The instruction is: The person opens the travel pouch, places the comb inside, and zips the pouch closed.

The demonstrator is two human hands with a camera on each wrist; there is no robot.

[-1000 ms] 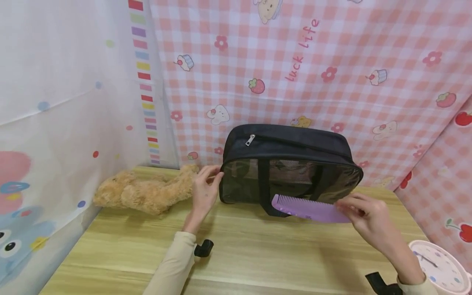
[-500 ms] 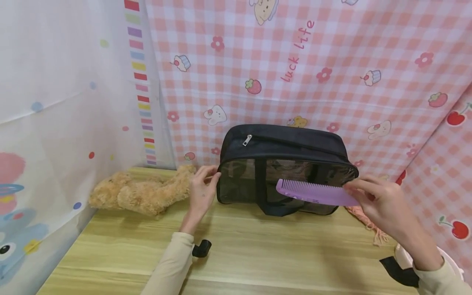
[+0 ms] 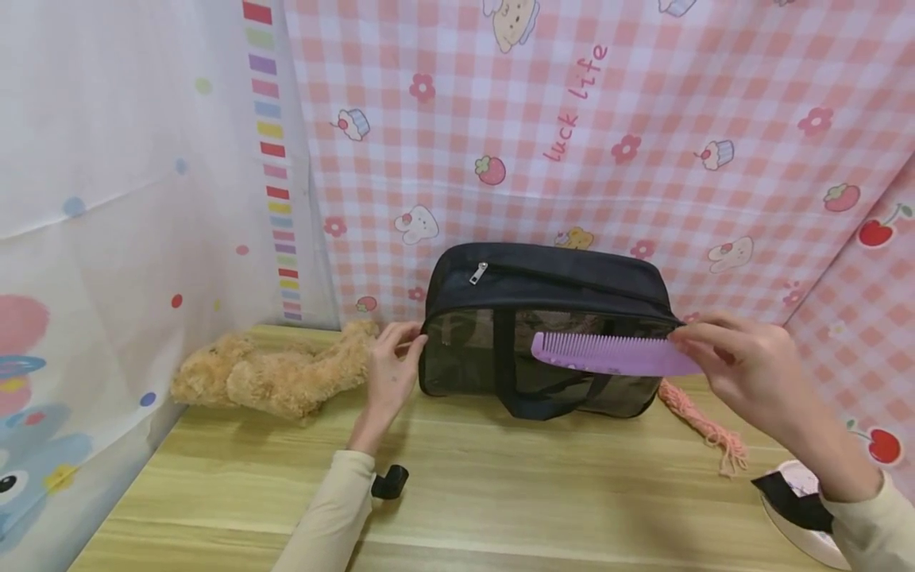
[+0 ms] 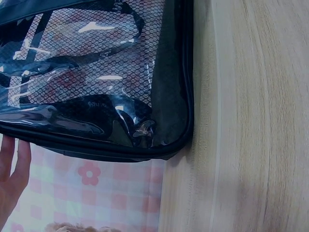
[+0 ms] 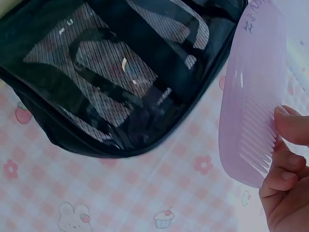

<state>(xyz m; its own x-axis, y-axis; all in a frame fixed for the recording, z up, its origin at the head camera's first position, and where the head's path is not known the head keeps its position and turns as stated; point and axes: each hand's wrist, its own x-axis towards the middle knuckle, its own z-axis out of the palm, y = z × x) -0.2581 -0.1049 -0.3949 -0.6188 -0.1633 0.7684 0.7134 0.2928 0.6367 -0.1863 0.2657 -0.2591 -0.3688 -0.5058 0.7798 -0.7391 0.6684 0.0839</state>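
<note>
A black bag (image 3: 543, 274) with clear sides, a zipper along its top and dark straps stands at the back of the table. My left hand (image 3: 395, 367) touches the bag's left side with its fingertips; in the left wrist view these fingers (image 4: 19, 166) meet the bag's lower piping. In front of the bag's right half, a purple comb (image 3: 615, 354) is held level, teeth up. My right hand (image 3: 747, 369) pinches its right end between thumb and fingers. The right wrist view shows the comb (image 5: 253, 92) apart from the bag's edge.
A fluffy tan plush toy (image 3: 279, 377) lies left of my left hand. A pink tasselled cord (image 3: 708, 429) lies right of the bag. A round pale clock (image 3: 793, 524), partly hidden by my right wrist strap, sits at the front right. Patterned cloths (image 3: 457, 95) hang behind.
My right hand has raised the comb and moved a little right, uncovering the pink tasselled cord. The left hand stays at the bag's side. The head view has shifted slightly.
</note>
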